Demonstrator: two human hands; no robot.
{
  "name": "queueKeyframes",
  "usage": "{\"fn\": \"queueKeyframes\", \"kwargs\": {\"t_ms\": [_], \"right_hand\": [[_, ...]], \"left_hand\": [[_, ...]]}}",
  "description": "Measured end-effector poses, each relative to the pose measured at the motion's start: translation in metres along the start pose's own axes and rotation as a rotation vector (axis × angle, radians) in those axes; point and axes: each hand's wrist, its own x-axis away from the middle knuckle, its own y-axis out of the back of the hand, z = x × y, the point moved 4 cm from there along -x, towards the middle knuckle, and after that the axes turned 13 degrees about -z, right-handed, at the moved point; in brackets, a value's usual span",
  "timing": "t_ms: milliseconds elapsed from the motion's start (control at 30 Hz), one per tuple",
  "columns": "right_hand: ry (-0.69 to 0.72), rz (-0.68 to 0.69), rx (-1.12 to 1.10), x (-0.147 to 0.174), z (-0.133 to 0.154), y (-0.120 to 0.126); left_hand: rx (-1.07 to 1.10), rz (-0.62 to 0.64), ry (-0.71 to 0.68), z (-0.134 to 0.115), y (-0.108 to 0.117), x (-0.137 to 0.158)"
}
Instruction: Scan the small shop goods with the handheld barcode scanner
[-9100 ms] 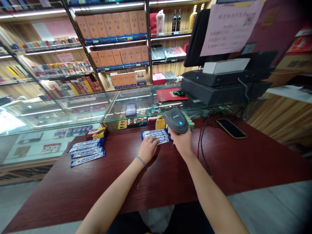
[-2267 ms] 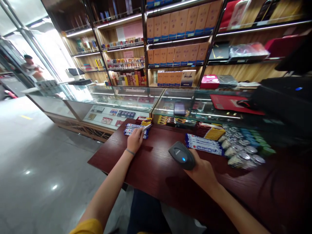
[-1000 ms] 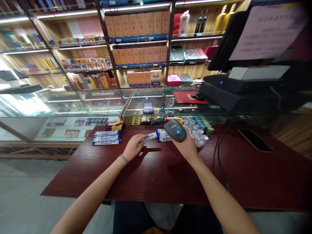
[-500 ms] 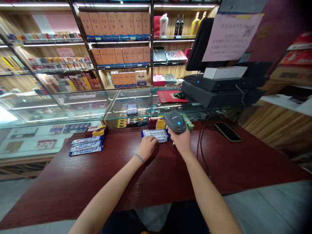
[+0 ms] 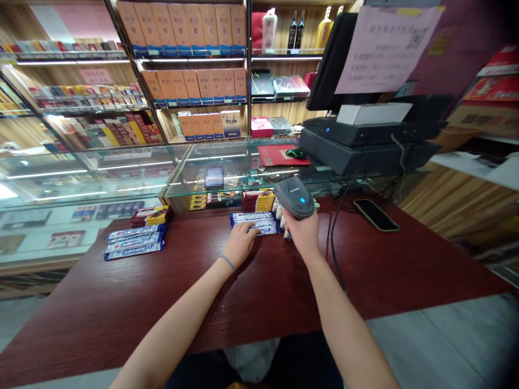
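My left hand [image 5: 239, 244] rests with its fingers apart on the near side of a row of blue-and-white wrapped snack bars [image 5: 265, 222], touching the front ones. In my right hand [image 5: 303, 235] is a dark grey barcode scanner [image 5: 295, 197] with a lit blue light, held by its handle, just right of the bars. Behind the bars stands a stack of red-and-yellow packs [image 5: 258, 201]. Small upright packs, partly hidden by the scanner, stand beside them. Farther left lies a second group of blue-and-white bars [image 5: 135, 241], with more red-and-yellow packs [image 5: 150, 216] behind.
The dark red table [image 5: 194, 292] meets a glass display counter [image 5: 178, 175]. A phone [image 5: 376, 215] lies at the right, near a black cable [image 5: 333, 243]. A mouse [image 5: 295, 154] sits on a red pad. The monitor [image 5: 333, 65] and stocked shelves stand behind.
The view has shifted slightly, so the surroundings sit a little higher and farther left. The scanner stays in my right hand, tilted a bit differently. My left hand remains at the bars.
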Motion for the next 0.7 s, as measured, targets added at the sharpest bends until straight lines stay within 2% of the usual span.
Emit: {"fn": "queueKeyframes", "kwargs": {"t_ms": [700], "right_hand": [[0.017, 0.037, -0.033, 0.0042, 0.0035, -0.0039]], "left_hand": [[0.021, -0.034, 0.036, 0.0004, 0.0041, 0.0011]]}}
